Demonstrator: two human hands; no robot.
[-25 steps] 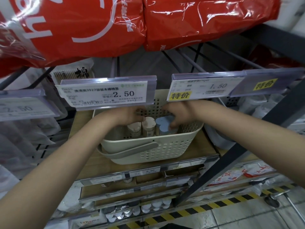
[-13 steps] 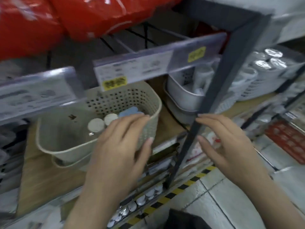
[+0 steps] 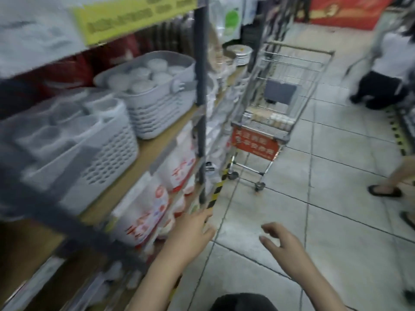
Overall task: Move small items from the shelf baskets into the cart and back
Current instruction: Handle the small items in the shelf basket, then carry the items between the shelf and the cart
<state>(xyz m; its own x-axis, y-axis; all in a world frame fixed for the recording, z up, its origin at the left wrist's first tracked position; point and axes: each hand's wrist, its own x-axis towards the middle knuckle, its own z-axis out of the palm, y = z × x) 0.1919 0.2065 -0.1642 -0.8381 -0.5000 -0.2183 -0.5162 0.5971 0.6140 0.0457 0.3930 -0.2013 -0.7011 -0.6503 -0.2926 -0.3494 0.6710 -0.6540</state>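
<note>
- Pale floor tiles are stretching ahead of and beneath both hands, leaving an open aisle between the shelving on the left-hand side and bystanders' legs at the far right edge.
- Left hand is hanging empty with fingers loosely extended, just beside the yellow-and-black striped edge at the base of the shelf unit.
- Right hand is hovering over bare floor, fingers spread and slightly curled, holding nothing, clearly apart from the left.
- Wire shopping cart is standing well ahead of both hands, hard against the shelf's far end, a red sign on its near end; small pale containers are lining its basket, too blurred to identify.
- Grey slotted basket is sitting on the wooden shelf above and ahead of the left hand, holding round white-lidded tubs.
- Nearer perforated basket, further left, is holding stacked plastic organisers; motion blur is hiding the details.
- White-and-red packets are crowding the shelf below, just left of the left hand.
</note>
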